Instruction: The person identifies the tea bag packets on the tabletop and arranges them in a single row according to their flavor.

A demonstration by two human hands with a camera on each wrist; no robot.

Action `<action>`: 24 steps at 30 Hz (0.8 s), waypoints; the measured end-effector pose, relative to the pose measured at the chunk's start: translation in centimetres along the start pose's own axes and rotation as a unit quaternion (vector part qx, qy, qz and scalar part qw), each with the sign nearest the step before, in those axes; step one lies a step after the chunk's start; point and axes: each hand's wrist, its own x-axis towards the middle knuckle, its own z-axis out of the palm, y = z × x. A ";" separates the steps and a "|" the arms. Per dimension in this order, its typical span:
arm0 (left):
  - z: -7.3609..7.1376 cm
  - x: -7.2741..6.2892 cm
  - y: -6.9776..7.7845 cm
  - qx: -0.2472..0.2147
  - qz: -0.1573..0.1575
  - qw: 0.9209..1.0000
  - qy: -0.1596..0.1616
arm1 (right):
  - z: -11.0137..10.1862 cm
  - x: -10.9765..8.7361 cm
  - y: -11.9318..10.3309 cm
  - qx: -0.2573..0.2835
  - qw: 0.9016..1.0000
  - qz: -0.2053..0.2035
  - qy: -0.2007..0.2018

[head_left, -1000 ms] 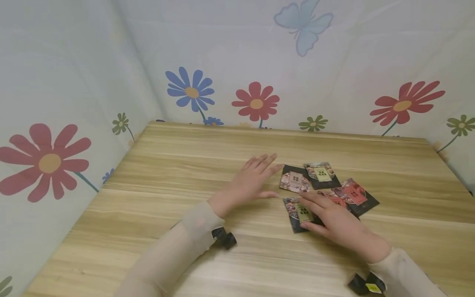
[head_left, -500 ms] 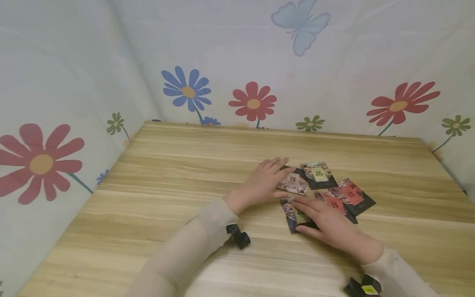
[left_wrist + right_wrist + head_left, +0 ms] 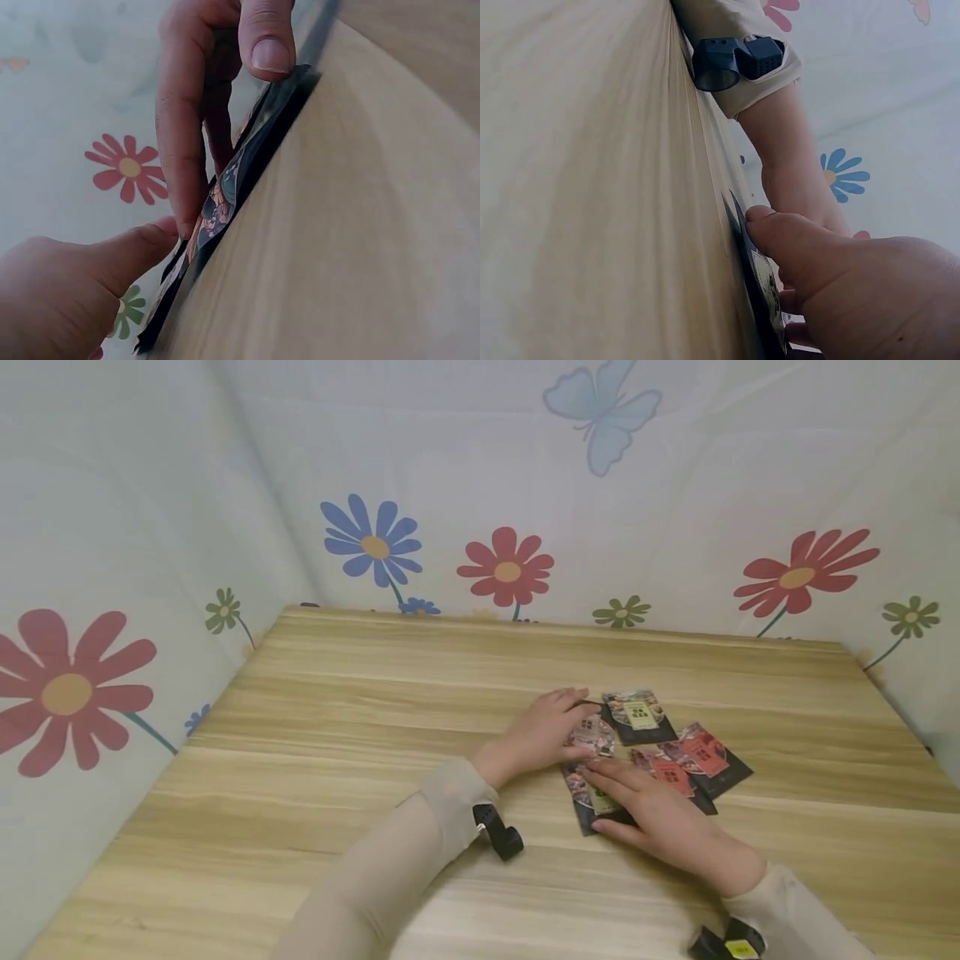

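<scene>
My left hand (image 3: 534, 733) lies on the left side of a flat dark packet with a pinkish label (image 3: 602, 742), fingers reaching over its far left corner and thumb along its near edge. My right hand (image 3: 671, 818) rests over a dark packet with a yellow-green label (image 3: 579, 792), covering much of it. In the left wrist view, the right thumb and index finger of the right hand (image 3: 184, 112) stand at a packet (image 3: 225, 195), while the left thumb touches its lower part. The right wrist view shows the right thumb close over a packet's edge (image 3: 761, 277).
A packet with a yellow label (image 3: 640, 716) lies behind the hands. Two overlapping packets with red labels, a nearer one (image 3: 672, 774) and a farther one (image 3: 707, 753), lie on the right. All are on a wood-grain table (image 3: 375, 693); a flowered curtain (image 3: 420, 443) stands behind it.
My left hand has moved to the right onto the pink-labelled packet, now covering part of it. My right hand stays over the yellow-green-labelled packet with little movement.
</scene>
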 end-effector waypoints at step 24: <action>1.3 0.7 -0.3 -0.001 0.003 0.999 -0.038 | 0.2 -0.1 0.1 0.003 1.000 0.011 -0.011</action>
